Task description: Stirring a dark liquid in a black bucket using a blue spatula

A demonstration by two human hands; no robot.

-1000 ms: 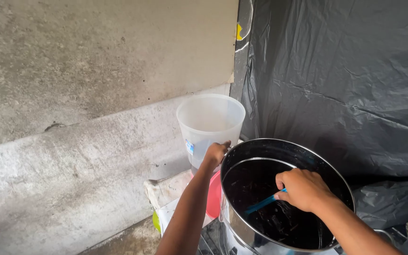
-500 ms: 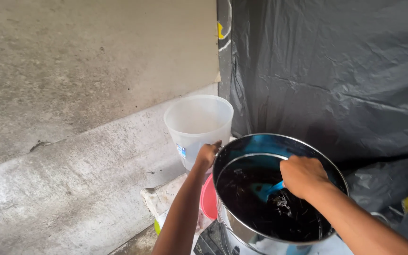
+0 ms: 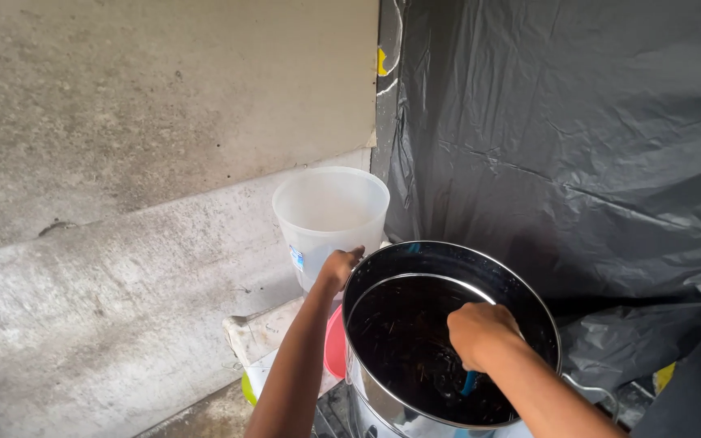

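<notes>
- The right hand [image 3: 480, 331] is closed in a fist round the handle of a blue tool [image 3: 469, 381], whose lower end shows just under the fist inside the large round stainless-steel pot [image 3: 383, 405].
- A second ago that hand sat higher and nearer the pot's far right side, with a longer stretch of blue handle showing to its left; now it has come further down and toward the middle, and most of the tool is hidden by the hand and the pot's contents.
- The left hand [image 3: 339, 268] is curled over the pot's near-left rim, fingers shut on the metal edge, at the same place on the rim as in the earlier views; it reads as steadying the pot while the other hand works.
- Inside the pot lies a dark, almost black mass of wet strands or liquid [image 3: 403, 341]; I cannot tell which. Its surface looks much the same as before.
- Judged from the deeper reach, the tool is being driven down through the contents, so the work looks to be under way rather than finishing.
- A translucent white plastic bucket [image 3: 330, 215] stands just beyond the pot, near the left hand, apart from it.
- Behind hangs crinkled black plastic sheeting [image 3: 578, 138]; to the left is a stained grey concrete wall [image 3: 148, 105].
</notes>
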